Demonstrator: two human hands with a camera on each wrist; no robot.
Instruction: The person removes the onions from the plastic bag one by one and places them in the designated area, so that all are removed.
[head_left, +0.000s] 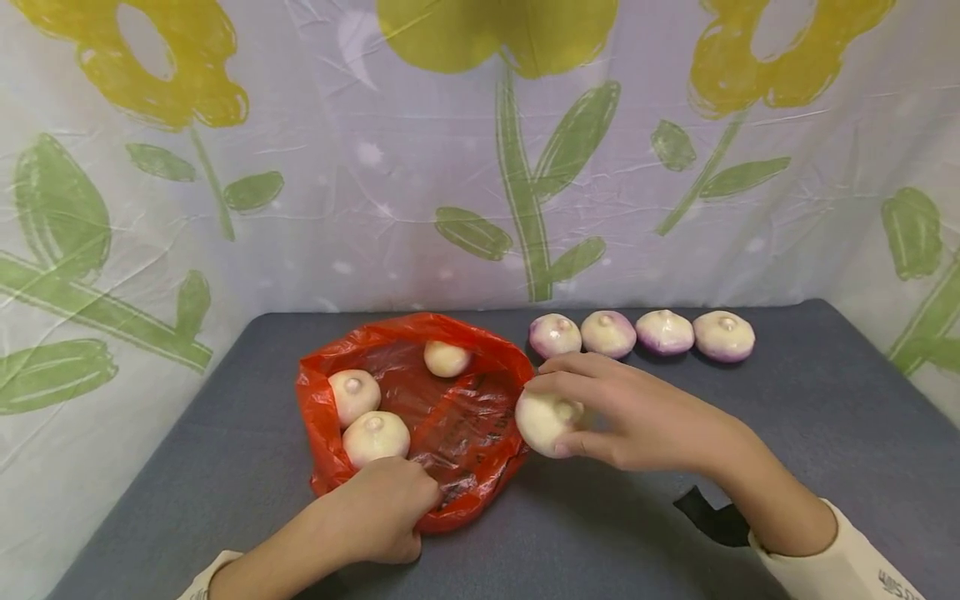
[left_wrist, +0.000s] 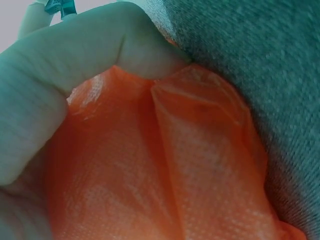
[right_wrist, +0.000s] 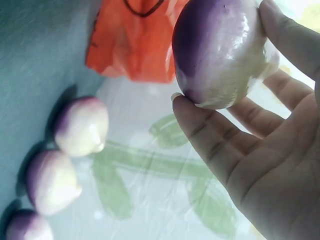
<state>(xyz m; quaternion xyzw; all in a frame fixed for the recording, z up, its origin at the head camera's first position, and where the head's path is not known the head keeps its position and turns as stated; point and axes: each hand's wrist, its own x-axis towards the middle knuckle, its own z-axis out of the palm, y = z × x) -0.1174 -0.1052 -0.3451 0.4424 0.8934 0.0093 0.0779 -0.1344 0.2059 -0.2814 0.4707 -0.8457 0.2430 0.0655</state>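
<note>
A red plastic bag lies with its mouth wide, with three white turnips inside, one of them a turnip near the front left. My left hand grips the bag's near rim; in the left wrist view the thumb and a finger pinch the thin orange-red plastic. Just at the right rim of the bag, my right hand holds a turnip between thumb and fingers. The right wrist view shows this turnip purple on one side and white on the other, raised off the table.
Several purple-and-white turnips, such as the rightmost turnip, stand in a row along the back right of the dark grey table. A small black strip lies near the right forearm. A flower-printed cloth hangs behind the table.
</note>
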